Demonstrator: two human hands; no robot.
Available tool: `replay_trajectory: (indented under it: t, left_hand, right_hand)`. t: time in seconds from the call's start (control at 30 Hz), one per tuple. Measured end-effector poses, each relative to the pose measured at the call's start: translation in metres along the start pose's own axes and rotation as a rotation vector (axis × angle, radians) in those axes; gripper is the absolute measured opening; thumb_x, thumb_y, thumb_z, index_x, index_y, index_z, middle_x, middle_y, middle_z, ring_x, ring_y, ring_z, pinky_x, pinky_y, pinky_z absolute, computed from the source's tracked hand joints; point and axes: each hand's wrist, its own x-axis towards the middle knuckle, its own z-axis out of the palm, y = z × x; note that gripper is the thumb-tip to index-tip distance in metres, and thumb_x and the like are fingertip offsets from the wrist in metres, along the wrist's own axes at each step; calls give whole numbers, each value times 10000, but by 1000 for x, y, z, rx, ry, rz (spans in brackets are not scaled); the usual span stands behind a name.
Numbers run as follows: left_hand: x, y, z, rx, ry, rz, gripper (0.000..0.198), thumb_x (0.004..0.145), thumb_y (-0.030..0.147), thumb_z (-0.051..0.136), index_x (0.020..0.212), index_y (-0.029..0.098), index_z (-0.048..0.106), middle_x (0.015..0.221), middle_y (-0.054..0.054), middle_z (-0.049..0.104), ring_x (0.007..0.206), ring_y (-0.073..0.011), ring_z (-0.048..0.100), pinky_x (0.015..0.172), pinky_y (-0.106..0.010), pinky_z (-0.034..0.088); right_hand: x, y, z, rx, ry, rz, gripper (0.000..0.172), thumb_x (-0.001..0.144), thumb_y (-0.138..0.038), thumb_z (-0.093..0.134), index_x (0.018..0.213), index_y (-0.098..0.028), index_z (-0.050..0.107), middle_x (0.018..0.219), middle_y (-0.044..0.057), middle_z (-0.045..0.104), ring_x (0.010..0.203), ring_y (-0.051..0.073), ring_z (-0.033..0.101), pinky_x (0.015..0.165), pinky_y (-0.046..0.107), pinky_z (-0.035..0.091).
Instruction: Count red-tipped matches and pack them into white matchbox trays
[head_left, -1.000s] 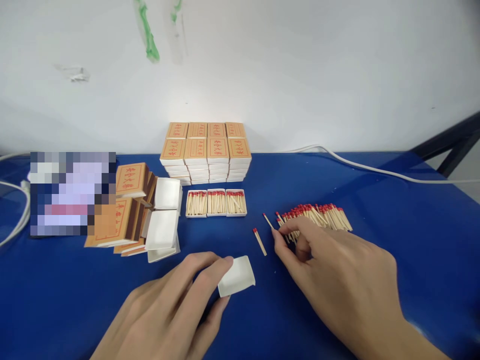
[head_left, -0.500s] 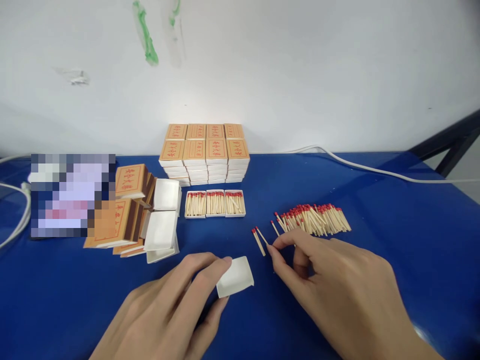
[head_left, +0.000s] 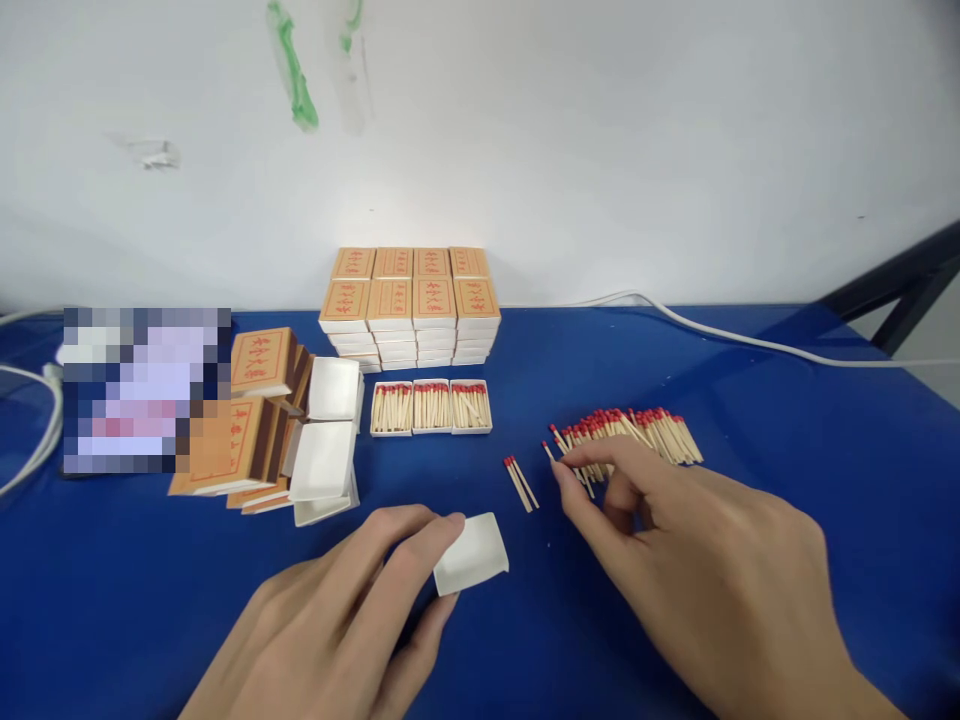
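Note:
Between the fingers and thumb of my left hand (head_left: 352,610) is a small white matchbox tray (head_left: 474,556), tilted, with no matches showing inside. The thumb and forefinger of my right hand (head_left: 697,560) are pinched at the lower end of a red-headed match (head_left: 549,452), at the left edge of a loose heap of matches (head_left: 637,438). Two matches (head_left: 520,484) lie side by side on the blue table, between the tray and my right hand. Behind them, three open trays filled with matches (head_left: 431,408) stand in a row.
Closed orange matchboxes (head_left: 409,305) are stacked against the white wall. Orange matchbox sleeves (head_left: 236,440) and spare white trays (head_left: 324,460) sit at the left. Beyond them is a blurred-out device (head_left: 150,390). A white cable (head_left: 735,338) runs along the back right.
My right hand has moved right, letting go of one match, which now lies beside another, and has closed on a match by the heap. My left hand stays still with the tray.

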Motion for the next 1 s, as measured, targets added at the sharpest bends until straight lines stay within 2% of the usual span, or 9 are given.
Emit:
replay_trajectory:
  t: [0.17,0.3,0.5,0.77,0.9,1.0]
  left_hand:
    - [-1,0,-1,9,-43,-13,357,1158,335,555,1507,269,596,1351,-26,791,968,-166,862,751,-304,696]
    - [-1,1,0,4,-20,-6,335,1161,325,532,1481,260,610,1315,-28,802,928,-173,863,709,-314,692]
    - [-2,-1,4,-1,-34,-10,354,1154,324,562,1500,268,613,1363,-34,789,935,-172,863,723,-317,694]
    - [-6,-3,2,7,-28,0,374,1153,347,573,1516,262,611,1386,-42,783,979,-190,865,746,-344,706]
    - [-2,-2,2,-3,-23,-3,357,1159,333,554,1503,259,614,1363,-37,791,949,-176,864,735,-326,699]
    - [0,-2,3,-6,-34,1,358,1158,333,553,1505,263,610,1361,-34,791,932,-169,864,724,-323,696]
  right_hand:
    - [2,1,5,-50,-16,-33,238,1060,-316,582,878,-282,730,545,-80,609,410,190,603,442,321,310]
    - [1,-1,8,33,-36,-18,240,1070,-338,607,866,-280,720,535,-98,578,402,158,594,438,310,326]
    - [-1,-6,11,113,-56,14,256,1078,-354,635,843,-285,711,530,-109,544,414,130,572,446,303,332]
    - [1,-11,8,234,-96,60,370,1127,-465,623,818,-286,721,496,-128,481,383,87,494,441,293,320]
    - [3,-6,5,197,-56,75,281,1101,-430,647,883,-287,751,527,-118,534,414,98,555,466,277,355]
    - [4,1,4,59,7,69,227,1084,-384,632,916,-288,751,540,-100,569,424,139,587,463,287,336]
